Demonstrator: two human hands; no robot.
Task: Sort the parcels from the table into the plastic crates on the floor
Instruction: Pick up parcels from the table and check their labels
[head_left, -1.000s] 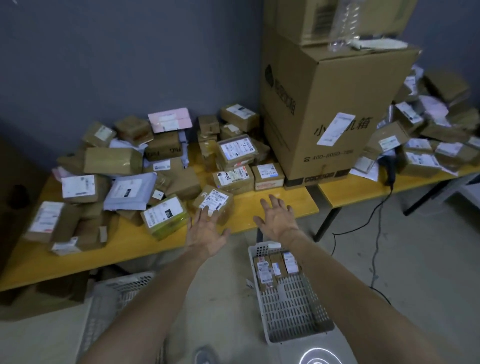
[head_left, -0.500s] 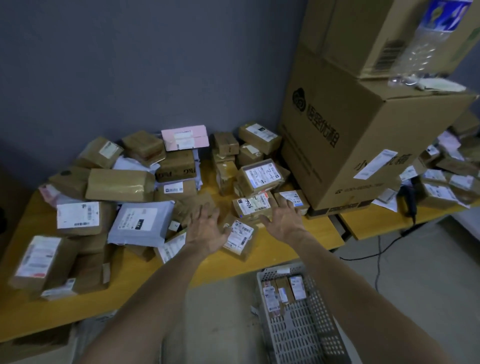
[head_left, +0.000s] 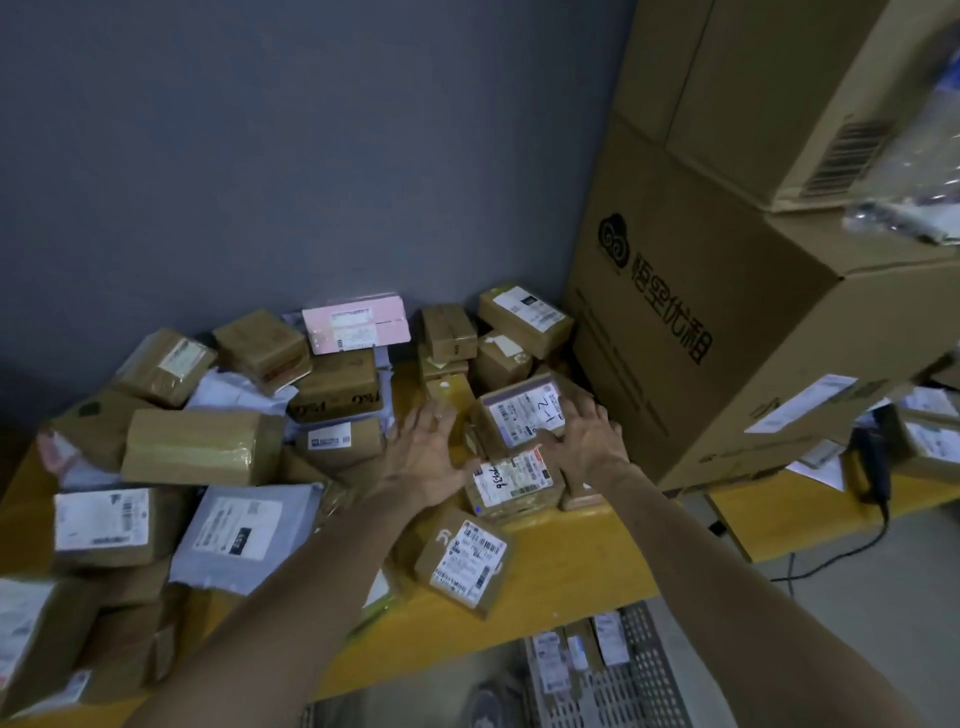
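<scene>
Head view: by my reading, the sorting is at an early stage. The desk (head_left: 571, 551) left of the big carton (head_left: 727, 332) carries a thick heap of parcels (head_left: 197, 447). The plastic crate (head_left: 644, 686) on the floor, in front of and below the carton, shows only a few small parcels at its far end. Nearly the whole heap is left to sort.

Both hands are over the pile just left of the carton's near corner. The left hand (head_left: 423, 460) is spread wide, fingers (head_left: 415, 423) straight, holding nothing; whether it touches the boxes beneath I cannot tell. The right hand (head_left: 589, 441), nearer the carton, lays its open fingers (head_left: 587, 410) along the right edge of the parcel marked "1-2" (head_left: 519, 415), thumb at its near corner: touching, not yet a closed grip. That parcel lies atop other boxes, just beside the carton's base.
</scene>
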